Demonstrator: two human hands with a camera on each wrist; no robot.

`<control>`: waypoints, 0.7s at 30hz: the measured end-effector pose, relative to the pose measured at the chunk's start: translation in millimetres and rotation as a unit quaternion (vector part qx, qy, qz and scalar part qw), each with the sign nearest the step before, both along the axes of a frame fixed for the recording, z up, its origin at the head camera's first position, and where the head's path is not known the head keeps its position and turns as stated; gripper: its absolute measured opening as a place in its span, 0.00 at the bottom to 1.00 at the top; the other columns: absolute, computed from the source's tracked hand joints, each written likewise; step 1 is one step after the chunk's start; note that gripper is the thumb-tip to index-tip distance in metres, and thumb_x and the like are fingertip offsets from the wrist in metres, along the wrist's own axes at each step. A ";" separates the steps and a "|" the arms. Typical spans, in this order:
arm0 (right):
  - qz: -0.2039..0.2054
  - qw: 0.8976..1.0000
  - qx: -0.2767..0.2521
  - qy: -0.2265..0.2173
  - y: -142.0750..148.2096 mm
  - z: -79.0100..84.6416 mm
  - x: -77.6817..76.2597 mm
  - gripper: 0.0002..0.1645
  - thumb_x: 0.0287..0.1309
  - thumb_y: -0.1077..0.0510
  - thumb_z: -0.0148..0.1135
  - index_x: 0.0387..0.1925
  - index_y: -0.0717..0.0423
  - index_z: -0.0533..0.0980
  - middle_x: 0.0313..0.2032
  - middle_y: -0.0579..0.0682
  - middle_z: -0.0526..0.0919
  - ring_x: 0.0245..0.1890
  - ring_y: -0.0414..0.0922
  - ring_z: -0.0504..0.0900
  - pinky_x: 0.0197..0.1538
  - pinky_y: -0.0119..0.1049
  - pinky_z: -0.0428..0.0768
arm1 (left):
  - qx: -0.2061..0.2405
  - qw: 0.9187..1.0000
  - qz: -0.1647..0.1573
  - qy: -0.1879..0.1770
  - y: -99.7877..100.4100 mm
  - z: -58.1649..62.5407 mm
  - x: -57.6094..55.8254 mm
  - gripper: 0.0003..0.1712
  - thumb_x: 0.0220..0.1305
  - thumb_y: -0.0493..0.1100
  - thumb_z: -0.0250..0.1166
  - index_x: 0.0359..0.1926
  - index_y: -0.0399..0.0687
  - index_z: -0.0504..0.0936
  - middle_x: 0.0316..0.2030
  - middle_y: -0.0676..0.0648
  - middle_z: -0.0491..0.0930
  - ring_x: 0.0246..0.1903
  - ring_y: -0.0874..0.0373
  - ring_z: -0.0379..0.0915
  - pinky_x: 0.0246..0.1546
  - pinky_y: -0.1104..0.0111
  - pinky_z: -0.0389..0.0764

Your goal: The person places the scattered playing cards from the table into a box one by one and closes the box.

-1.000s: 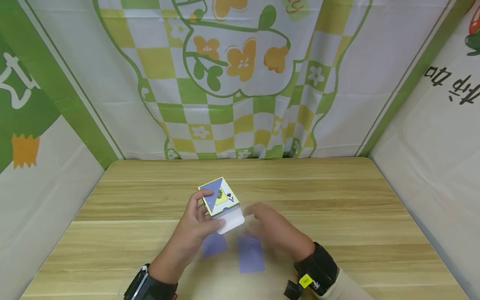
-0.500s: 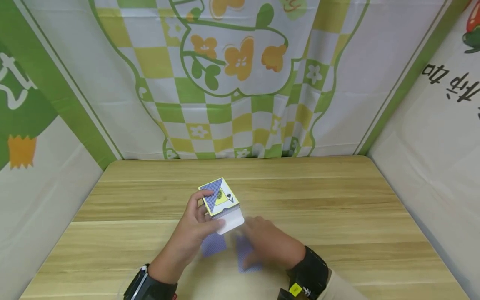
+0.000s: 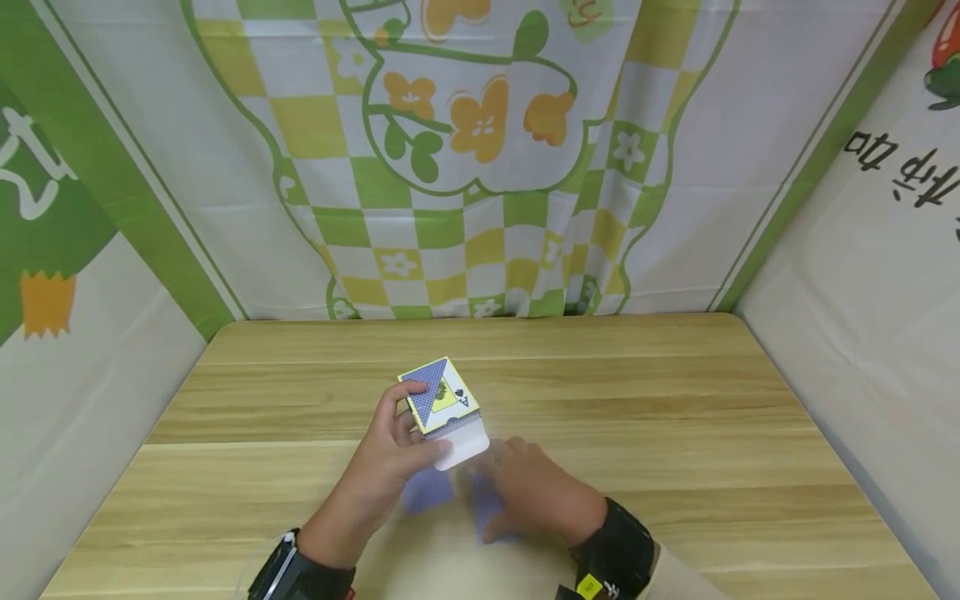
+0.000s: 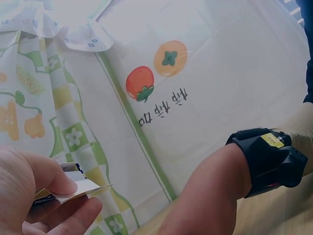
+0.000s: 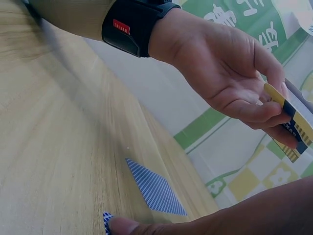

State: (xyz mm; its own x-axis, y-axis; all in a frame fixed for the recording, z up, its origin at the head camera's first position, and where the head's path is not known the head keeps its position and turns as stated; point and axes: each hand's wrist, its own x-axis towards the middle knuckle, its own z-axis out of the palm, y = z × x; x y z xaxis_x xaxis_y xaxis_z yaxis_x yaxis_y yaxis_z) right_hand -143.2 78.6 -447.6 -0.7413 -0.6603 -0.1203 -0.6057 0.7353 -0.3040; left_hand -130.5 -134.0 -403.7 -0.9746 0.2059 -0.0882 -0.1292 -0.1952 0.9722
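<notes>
We note, left to right: the left hand (image 3: 386, 458) grasps the card box (image 3: 447, 396) above the table (image 3: 637, 392), thumb on its white flap (image 3: 467, 442). Nearer than the box, the left card (image 3: 429, 495) lies flat, blue pattern up. Right of it lies the right card (image 3: 487, 504), long axis roughly near to far, partly under the right hand (image 3: 536, 483), the closer hand, and left of its palm. We see that thumb at the card's near end; the other fingertips blur, so we cannot tell whether they pinch it.
</notes>
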 end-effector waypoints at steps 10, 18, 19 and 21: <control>0.022 1.000 0.003 0.017 -2.2 -8.4 -1.6 0.44 0.39 0.40 0.82 0.59 0.45 0.76 0.45 0.41 0.75 0.44 0.40 0.69 0.48 0.34 0.71 | 0.004 1.000 0.000 -0.001 0.7 -0.4 0.4 0.47 0.53 0.23 0.63 0.69 0.48 0.52 0.55 0.35 0.69 0.47 0.51 0.78 0.43 0.67 0.83; 0.034 0.999 0.011 0.011 -3.2 -8.7 -0.4 0.40 0.43 0.45 0.81 0.60 0.44 0.76 0.50 0.43 0.77 0.47 0.40 0.70 0.51 0.36 0.72 | 0.007 1.000 -0.001 0.001 1.2 -1.6 0.8 0.46 0.53 0.23 0.63 0.69 0.47 0.53 0.54 0.35 0.69 0.46 0.51 0.78 0.43 0.68 0.83; 0.035 0.999 0.012 0.010 -3.3 -7.9 -0.2 0.40 0.44 0.45 0.81 0.60 0.44 0.77 0.50 0.42 0.77 0.47 0.40 0.70 0.51 0.35 0.72 | 0.007 1.000 -0.001 0.001 1.3 -1.8 0.7 0.46 0.53 0.23 0.63 0.69 0.47 0.53 0.54 0.35 0.69 0.46 0.51 0.78 0.43 0.68 0.83; 0.033 0.999 0.013 0.006 -3.9 -6.6 0.8 0.41 0.43 0.44 0.81 0.61 0.44 0.76 0.51 0.43 0.77 0.48 0.40 0.70 0.51 0.36 0.72 | 0.008 1.000 -0.001 0.000 1.5 -2.3 0.6 0.46 0.53 0.23 0.63 0.69 0.48 0.53 0.54 0.35 0.69 0.46 0.52 0.78 0.43 0.68 0.83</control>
State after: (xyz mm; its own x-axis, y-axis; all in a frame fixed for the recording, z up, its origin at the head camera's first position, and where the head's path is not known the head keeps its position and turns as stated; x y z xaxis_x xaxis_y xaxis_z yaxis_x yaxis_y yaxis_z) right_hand -142.4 74.7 -454.2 -0.6971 -0.7052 -0.1296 -0.6574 0.7008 -0.2770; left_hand -129.9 -132.5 -406.1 -0.9740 0.2099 -0.0850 -0.1298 -0.2100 0.9690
